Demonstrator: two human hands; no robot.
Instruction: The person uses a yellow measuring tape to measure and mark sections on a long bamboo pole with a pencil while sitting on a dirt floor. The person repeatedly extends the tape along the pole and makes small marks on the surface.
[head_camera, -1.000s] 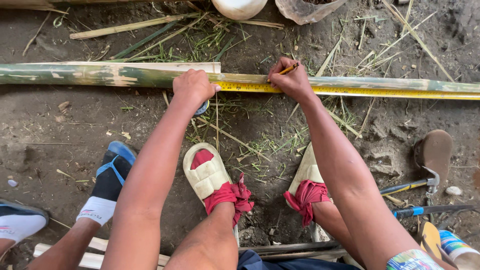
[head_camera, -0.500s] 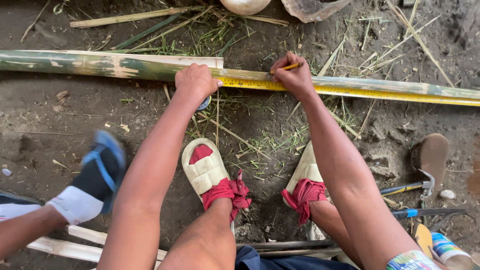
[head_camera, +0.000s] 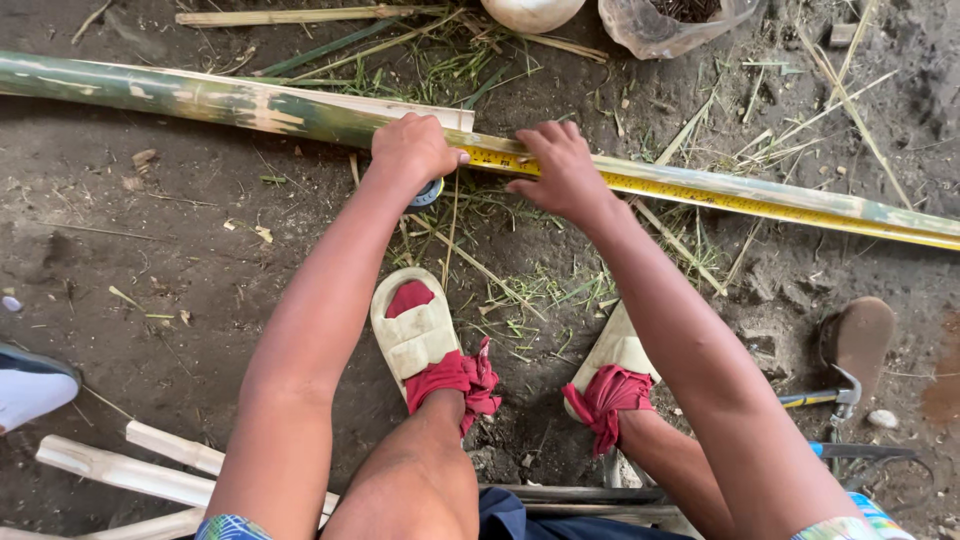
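The left hand (head_camera: 412, 150) is closed in a loose fist over the case of a tape measure (head_camera: 428, 192), whose round body peeks out just below the knuckles, and it pins that end against the long bamboo pole (head_camera: 250, 105) lying across the dirt in front of the person. The right hand (head_camera: 562, 172) sits just beside it, fingers curled and pressing down on the yellow tape blade (head_camera: 720, 195), which runs away from that hand along the top of the pole toward its far thin end. Whether the right fingers pinch a pencil or only the blade, I cannot tell from here. To measure well, the blade should probably stay flat and centred on the pole's curved top (a rounded surface lets a tape slide off sideways), so steady downward pressure from both hands matters more than pulling. The left fist looks best kept still as the anchor, at the pale split edge of the pole right under it. Below the wrists are the person's two feet in cream sandals (head_camera: 415, 330) with red cloth; a hammer (head_camera: 835, 395) lies well apart, beyond the right forearm, and split bamboo slats (head_camera: 120, 468) lie outside the left elbow.
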